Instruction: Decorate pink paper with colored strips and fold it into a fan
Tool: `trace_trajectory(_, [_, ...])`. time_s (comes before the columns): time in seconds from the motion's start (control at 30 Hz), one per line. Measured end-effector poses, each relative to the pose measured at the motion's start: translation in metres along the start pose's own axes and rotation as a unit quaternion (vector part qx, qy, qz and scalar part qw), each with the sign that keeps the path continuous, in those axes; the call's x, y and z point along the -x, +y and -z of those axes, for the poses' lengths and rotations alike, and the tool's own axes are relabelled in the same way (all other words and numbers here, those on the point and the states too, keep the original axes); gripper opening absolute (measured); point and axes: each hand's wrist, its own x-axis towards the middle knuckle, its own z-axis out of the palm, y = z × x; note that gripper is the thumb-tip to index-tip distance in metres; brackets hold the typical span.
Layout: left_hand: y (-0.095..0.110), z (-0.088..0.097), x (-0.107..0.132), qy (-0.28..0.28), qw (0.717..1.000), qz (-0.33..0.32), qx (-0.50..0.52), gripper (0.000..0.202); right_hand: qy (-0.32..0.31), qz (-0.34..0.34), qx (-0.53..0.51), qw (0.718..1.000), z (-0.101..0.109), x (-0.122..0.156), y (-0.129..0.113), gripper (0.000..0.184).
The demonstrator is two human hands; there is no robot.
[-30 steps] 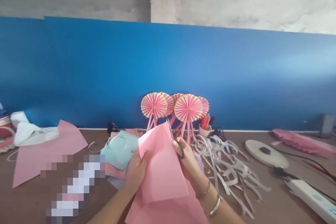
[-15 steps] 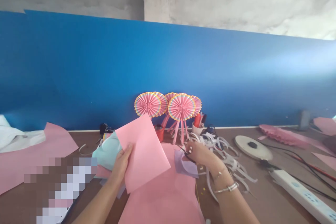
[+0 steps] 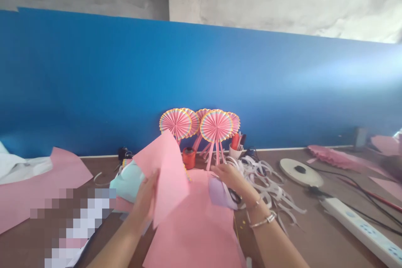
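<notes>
My left hand (image 3: pixel 147 197) is closed on a pink paper sheet (image 3: pixel 171 176), which bends and stands tilted above the table. A larger pink paper (image 3: pixel 194 234) lies flat beneath it. My right hand (image 3: pixel 230 178) hovers over the upper right of that paper, its fingers reaching left and nothing seen in them; the fingertips are somewhat blurred. Just below it is a purple paper piece (image 3: pixel 220 194), with the black handle of a pair of scissors (image 3: pixel 234 195) beside it, partly hidden. Light blue paper (image 3: pixel 127 182) lies behind my left hand.
Pink pleated paper fans (image 3: pixel 216 125) with paper legs stand against the blue panel (image 3: pixel 125 71). Near them are a red container (image 3: pixel 189 158) and a pen cup (image 3: pixel 235 150). Curled white strips (image 3: pixel 273 188), a round white disc (image 3: pixel 300 171) and a power strip (image 3: pixel 361 226) lie to the right.
The pink sheet in my left hand has turned and bent, uncovering the red container. My right hand has moved slightly left, away from the scissors, which lie on the table.
</notes>
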Motion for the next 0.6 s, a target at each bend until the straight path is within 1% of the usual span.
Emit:
trace_trajectory(0.03, [-0.004, -0.003, 0.002, 0.01, 1.0, -0.018, 0.006, 0.042, -0.014, 0.012, -0.031, 0.999, -0.003, 0.002, -0.011, 0.053])
trace_trajectory(0.07, [-0.008, -0.005, 0.003, 0.024, 0.999, -0.029, 0.002, 0.046, -0.044, 0.032, -0.082, 0.995, -0.007, 0.005, -0.022, 0.064])
trace_trajectory(0.1, [-0.012, -0.006, 0.005, 0.039, 0.999, -0.031, -0.01, 0.049, -0.094, 0.044, -0.203, 0.974, -0.01, 0.009, -0.031, 0.07])
trace_trajectory(0.13, [-0.016, -0.008, 0.007, 0.061, 0.997, -0.027, -0.024, 0.051, -0.122, 0.055, -0.292, 0.947, -0.014, 0.011, -0.038, 0.066])
trace_trajectory(0.17, [-0.018, -0.009, 0.008, 0.086, 0.995, -0.019, -0.041, 0.053, -0.13, 0.054, -0.341, 0.929, -0.017, 0.013, -0.042, 0.055])
trace_trajectory(0.2, [-0.02, -0.01, 0.01, 0.105, 0.993, -0.017, -0.056, 0.053, -0.118, 0.044, -0.363, 0.923, -0.019, 0.014, -0.043, 0.045])
trace_trajectory(0.23, [-0.02, -0.011, 0.011, 0.113, 0.991, -0.019, -0.066, 0.053, -0.085, 0.032, -0.359, 0.929, -0.02, 0.013, -0.042, 0.038])
trace_trajectory(0.27, [-0.018, -0.011, 0.011, 0.106, 0.992, -0.026, -0.069, 0.052, -0.04, 0.02, -0.342, 0.939, -0.02, 0.011, -0.038, 0.033])
trace_trajectory(0.3, [-0.015, -0.012, 0.01, 0.084, 0.994, -0.034, -0.065, 0.05, 0.002, 0.018, -0.318, 0.948, -0.019, 0.008, -0.034, 0.027])
trace_trajectory(0.33, [-0.01, -0.012, 0.009, 0.055, 0.996, -0.036, -0.06, 0.047, 0.022, 0.023, -0.3, 0.953, -0.016, 0.005, -0.029, 0.021])
trace_trajectory(0.37, [-0.004, -0.012, 0.007, 0.027, 0.997, -0.03, -0.058, 0.045, 0.017, 0.027, -0.287, 0.957, -0.012, 0.003, -0.023, 0.016])
trace_trajectory(0.4, [0.004, -0.011, 0.005, 0.004, 0.998, -0.012, -0.067, 0.044, -0.001, 0.03, -0.274, 0.961, -0.007, 0.001, -0.018, 0.013])
trace_trajectory(0.47, [0.018, -0.005, 0.001, -0.025, 0.99, 0.043, -0.131, 0.043, -0.072, 0.031, -0.244, 0.967, 0.004, 0.0, -0.008, 0.008])
trace_trajectory(0.53, [0.029, 0.004, 0.0, -0.087, 0.969, 0.097, -0.211, 0.044, -0.138, 0.03, -0.2, 0.969, 0.011, 0.0, 0.002, 0.007])
trace_trajectory(0.6, [0.033, 0.017, 0.004, -0.151, 0.943, 0.138, -0.264, 0.045, -0.178, 0.033, -0.151, 0.972, 0.011, 0.003, 0.012, 0.01])
